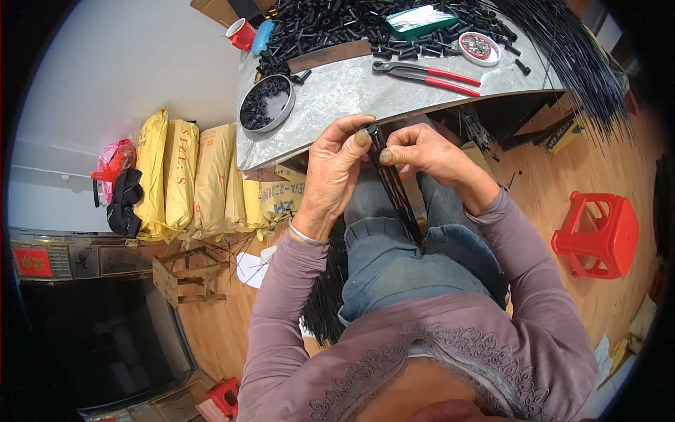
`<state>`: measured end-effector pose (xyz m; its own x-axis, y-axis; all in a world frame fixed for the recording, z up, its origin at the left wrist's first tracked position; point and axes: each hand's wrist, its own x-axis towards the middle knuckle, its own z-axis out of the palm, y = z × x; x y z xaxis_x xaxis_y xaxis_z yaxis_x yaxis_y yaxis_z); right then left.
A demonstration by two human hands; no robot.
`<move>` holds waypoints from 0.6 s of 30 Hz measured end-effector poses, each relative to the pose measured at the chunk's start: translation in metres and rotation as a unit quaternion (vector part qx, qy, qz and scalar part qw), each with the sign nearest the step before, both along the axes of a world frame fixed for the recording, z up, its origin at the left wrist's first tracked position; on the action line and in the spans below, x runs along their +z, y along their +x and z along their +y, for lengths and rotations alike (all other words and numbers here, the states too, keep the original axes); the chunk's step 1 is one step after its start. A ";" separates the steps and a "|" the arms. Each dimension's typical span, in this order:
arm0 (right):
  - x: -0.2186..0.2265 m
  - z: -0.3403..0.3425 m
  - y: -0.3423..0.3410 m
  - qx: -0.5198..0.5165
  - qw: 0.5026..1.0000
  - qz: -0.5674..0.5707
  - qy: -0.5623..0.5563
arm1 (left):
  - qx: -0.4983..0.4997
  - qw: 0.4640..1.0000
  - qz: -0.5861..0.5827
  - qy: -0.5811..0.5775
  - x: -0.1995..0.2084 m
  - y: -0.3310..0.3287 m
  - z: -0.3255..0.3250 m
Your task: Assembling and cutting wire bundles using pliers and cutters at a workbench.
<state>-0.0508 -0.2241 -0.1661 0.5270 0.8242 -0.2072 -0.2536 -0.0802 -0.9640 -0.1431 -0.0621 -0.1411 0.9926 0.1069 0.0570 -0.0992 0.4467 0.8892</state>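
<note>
Just off the table's front edge, my left hand (pixel 333 158) is closed around a small black fitting (pixel 370 129) at the top of a bundle of long, thin black rods (pixel 399 200). Its thumb presses on the fitting. My right hand (pixel 424 156) pinches the same bundle a little lower, thumb against fingers. The rods slant down between my knees. Beyond my hands lie red-handled pliers (pixel 450 80). A round grey tin (pixel 276 125) of small black rings stands to the left.
A heap of black tubular parts (pixel 323 27) covers the table's (pixel 337 91) far side, beside a green tray (pixel 422 32) and a white dish (pixel 494 58) of metal bits. More rods (pixel 576 70) overhang its right edge. A red stool (pixel 619 235) stands right; yellow sacks (pixel 179 172) left.
</note>
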 end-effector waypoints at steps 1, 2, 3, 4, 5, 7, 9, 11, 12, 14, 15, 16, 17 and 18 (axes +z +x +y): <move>0.001 0.000 0.000 0.001 1.000 0.011 0.009 | 0.003 1.000 -0.004 -0.001 0.000 0.000 0.000; 0.001 0.000 0.000 -0.001 1.000 0.012 0.007 | 0.002 1.000 -0.004 -0.002 0.000 -0.001 0.000; 0.001 -0.001 0.001 0.018 0.999 0.026 0.019 | -0.007 1.000 -0.005 -0.001 0.001 -0.002 0.000; 0.001 -0.001 0.001 0.038 0.998 0.039 0.032 | -0.014 1.000 -0.007 0.001 0.002 -0.003 0.000; -0.001 0.000 0.001 0.037 0.998 0.039 0.031 | -0.014 1.000 -0.007 0.000 0.002 -0.003 -0.001; -0.006 0.003 0.001 0.039 0.998 0.034 0.027 | -0.002 1.000 0.001 0.011 0.003 -0.003 -0.003; -0.005 0.011 -0.005 -0.003 1.000 0.002 0.006 | 0.070 0.998 -0.003 0.006 0.002 -0.002 -0.014; -0.002 0.017 -0.012 -0.047 0.998 -0.031 -0.015 | 0.140 0.990 -0.005 0.000 -0.003 0.001 -0.023; -0.001 0.019 -0.014 -0.079 0.994 -0.069 -0.023 | 0.198 0.980 -0.011 0.023 -0.009 0.005 -0.024; 0.008 0.023 -0.017 -0.120 0.981 -0.146 -0.052 | 0.280 0.959 -0.017 0.035 -0.015 0.012 -0.025; 0.008 0.024 -0.018 -0.116 0.981 -0.147 -0.051 | 0.283 0.958 -0.018 0.035 -0.015 0.011 -0.025; 0.008 0.024 -0.017 -0.122 0.980 -0.149 -0.049 | 0.292 0.949 -0.014 0.115 -0.016 0.012 -0.026; 0.008 0.023 -0.016 -0.127 0.979 -0.152 -0.046 | 0.300 0.934 -0.009 0.195 -0.015 0.012 -0.028; 0.002 0.025 -0.017 -0.141 0.979 -0.144 -0.041 | 0.350 0.901 -0.067 0.248 -0.014 0.014 -0.035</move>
<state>-0.0681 -0.1996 -0.1644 0.7770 0.6249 -0.0768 0.0041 -0.1270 -0.9919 -0.1294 -0.0973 -0.1550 0.6717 0.6327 0.3853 -0.3239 -0.2169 0.9209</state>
